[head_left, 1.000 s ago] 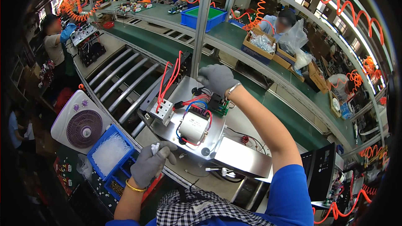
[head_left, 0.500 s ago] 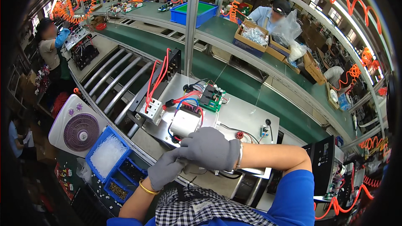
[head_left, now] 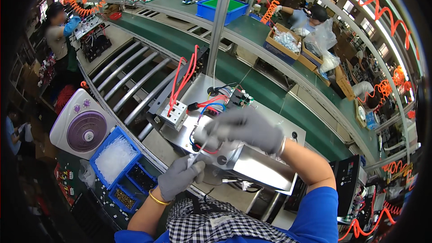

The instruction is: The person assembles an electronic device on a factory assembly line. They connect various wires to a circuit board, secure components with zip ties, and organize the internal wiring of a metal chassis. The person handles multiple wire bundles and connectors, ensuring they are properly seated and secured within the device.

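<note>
My left hand (head_left: 177,179), in a grey glove, is closed near the front edge of the metal chassis. A small white plastic piece (head_left: 191,160) sticks up from between its thumb and fingers; its exact kind is unclear. My right hand (head_left: 252,128), also gloved, is stretched over the chassis and smeared by motion, so its grip cannot be read. A thin pale line runs between the two hands. On the silver chassis (head_left: 288,123) sit a white breaker block (head_left: 174,116) with red wires (head_left: 185,78) and a green circuit board (head_left: 245,98), partly hidden by my right hand.
A blue bin of white plastic strips (head_left: 116,155) and smaller bins of screws (head_left: 124,198) stand at left beside a purple-and-white fan (head_left: 83,123). Metal rollers (head_left: 130,78) run beyond. Co-workers sit behind the green bench, with open cartons (head_left: 282,45). A black panel (head_left: 346,180) stands right.
My hands have parted: the right moved up and right over the chassis, while the left stayed low. The white piece in my left hand now shows. The whole view shifted slightly.
</note>
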Available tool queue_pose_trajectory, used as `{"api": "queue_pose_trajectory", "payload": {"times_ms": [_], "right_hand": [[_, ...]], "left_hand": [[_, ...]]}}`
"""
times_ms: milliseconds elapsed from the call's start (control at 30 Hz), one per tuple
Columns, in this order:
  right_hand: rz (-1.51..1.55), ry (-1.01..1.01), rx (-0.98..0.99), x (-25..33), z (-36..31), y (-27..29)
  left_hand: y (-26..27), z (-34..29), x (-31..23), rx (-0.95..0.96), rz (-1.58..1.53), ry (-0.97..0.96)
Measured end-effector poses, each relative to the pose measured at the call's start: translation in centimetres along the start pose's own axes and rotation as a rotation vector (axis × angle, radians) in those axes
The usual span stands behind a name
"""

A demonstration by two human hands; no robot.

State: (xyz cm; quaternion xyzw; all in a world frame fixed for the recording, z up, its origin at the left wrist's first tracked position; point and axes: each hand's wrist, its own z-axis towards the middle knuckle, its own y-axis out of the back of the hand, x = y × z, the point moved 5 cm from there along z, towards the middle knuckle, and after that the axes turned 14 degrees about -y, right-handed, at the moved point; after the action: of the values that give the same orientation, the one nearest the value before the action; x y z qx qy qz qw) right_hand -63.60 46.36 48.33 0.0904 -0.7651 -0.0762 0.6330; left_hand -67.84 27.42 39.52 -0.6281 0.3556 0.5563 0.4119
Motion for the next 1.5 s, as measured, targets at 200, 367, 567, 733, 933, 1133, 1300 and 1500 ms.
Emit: {"api": "queue_pose_trajectory", "payload": {"times_ms": [200, 367, 567, 733, 933, 1133, 1300, 1500], "right_hand": [[0.084, -0.086, -0.563, -0.5, 7.0, 11.1], [-0.092, -0.108, -0.719, -1.3, 12.2, 11.1], [-0.603, 0.003, -0.939, -1.8, 15.7, 10.1], [-0.625, -0.291, -0.512, -2.7, 16.4, 6.8], [-0.871, -0.271, -0.443, -4.6, 16.7, 4.3], [-0.769, -0.307, -0.237, -6.0, 17.4, 5.0], [-0.719, -0.336, -0.118, -6.9, 17.5, 4.9], [-0.83, -0.36, -0.259, -6.7, 17.7, 4.4]], "left_hand": [[5.2, 0.1, 3.9, -0.239, -0.17, -0.058], [6.6, 0.9, 4.6, -0.372, -0.387, 0.04], [7.1, 3.0, 5.1, -0.344, -0.571, 0.081], [7.0, 5.1, 6.2, -0.299, -0.628, 0.163], [6.6, 6.2, 5.3, -0.183, -0.707, 0.176], [5.8, 6.0, 5.0, -0.093, -0.708, 0.188], [6.0, 5.5, 5.1, -0.145, -0.642, 0.161], [6.5, 4.8, 5.4, -0.131, -0.682, 0.151]]}}
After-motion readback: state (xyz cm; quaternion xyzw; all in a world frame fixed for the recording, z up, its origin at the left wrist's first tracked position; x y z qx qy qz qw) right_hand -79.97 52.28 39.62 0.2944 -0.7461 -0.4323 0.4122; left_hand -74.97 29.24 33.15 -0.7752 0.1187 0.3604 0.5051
